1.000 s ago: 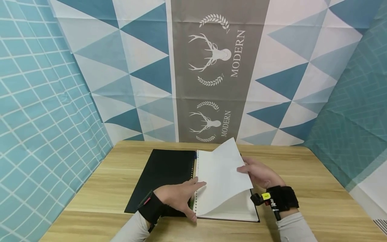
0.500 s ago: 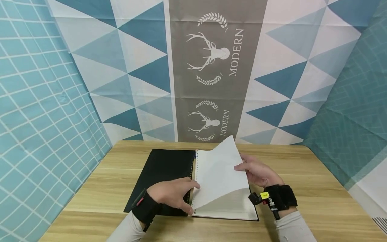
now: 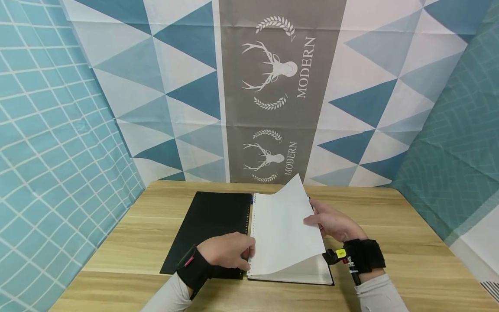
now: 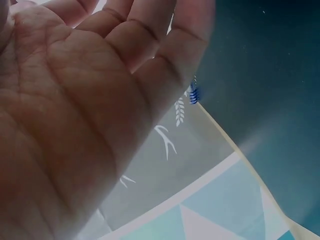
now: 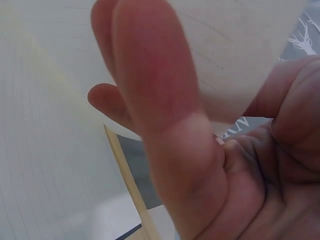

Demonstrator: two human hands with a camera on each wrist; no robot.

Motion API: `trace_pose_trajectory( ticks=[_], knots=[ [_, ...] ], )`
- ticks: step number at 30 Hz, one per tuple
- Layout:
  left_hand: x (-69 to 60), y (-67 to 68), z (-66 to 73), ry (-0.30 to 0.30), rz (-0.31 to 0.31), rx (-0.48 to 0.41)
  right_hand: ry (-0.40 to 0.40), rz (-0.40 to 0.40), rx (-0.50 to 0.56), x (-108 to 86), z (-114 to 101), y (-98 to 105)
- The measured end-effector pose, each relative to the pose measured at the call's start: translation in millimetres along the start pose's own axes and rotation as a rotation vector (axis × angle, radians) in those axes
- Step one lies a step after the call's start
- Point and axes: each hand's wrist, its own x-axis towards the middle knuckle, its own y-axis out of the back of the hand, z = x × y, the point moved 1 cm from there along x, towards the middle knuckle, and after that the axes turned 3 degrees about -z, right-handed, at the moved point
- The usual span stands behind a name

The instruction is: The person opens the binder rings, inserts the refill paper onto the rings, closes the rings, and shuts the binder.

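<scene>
A ring-bound notebook lies spread on the table, its black cover [image 3: 218, 221] flat at the left and white hole-punched pages [image 3: 309, 271] at the right. My right hand [image 3: 335, 223] pinches the right edge of the raised top sheet [image 3: 282, 234], thumb in front and fingers behind. The sheet bows upward, its far corner highest. At the binding, my left hand [image 3: 226, 251] has bent fingers beside the sheet's punched left edge; whether they grip it is unclear. In the left wrist view, the palm [image 4: 75, 110] faces the camera, near a blue coil [image 4: 194, 94]. Lined paper [image 5: 50, 165] shows in the right wrist view.
The wooden table [image 3: 397, 242] extends around the notebook on all sides. A patterned cloth backdrop [image 3: 273, 108] with deer heads hangs behind its far edge. Tiled-pattern cloth [image 3: 58, 130] closes off the left side, and teal cloth [image 3: 460, 130] the right.
My left hand's spread fingers have drawn in and bent at the punched edge, after shifting slightly left. The right hand still pinches the sheet, whose lower edge dropped a little in the last half second.
</scene>
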Motion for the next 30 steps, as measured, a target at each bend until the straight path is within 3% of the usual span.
trace_pose_trajectory(
  ticks=[14, 24, 30],
  knots=[
    [2.7, -3.3, 2.8, 0.013, 0.018, 0.043, 0.005, 0.027, -0.019, 1.2, 2.9, 2.3],
    [3.1, -4.0, 1.4, -0.019, 0.035, 0.081, 0.002, 0.038, -0.03, 1.2, 1.2, 0.2],
    [1.8, -4.0, 4.9, 0.028, 0.021, 0.093, -0.001, 0.036, -0.037, 1.3, 2.0, 1.1]
  ],
)
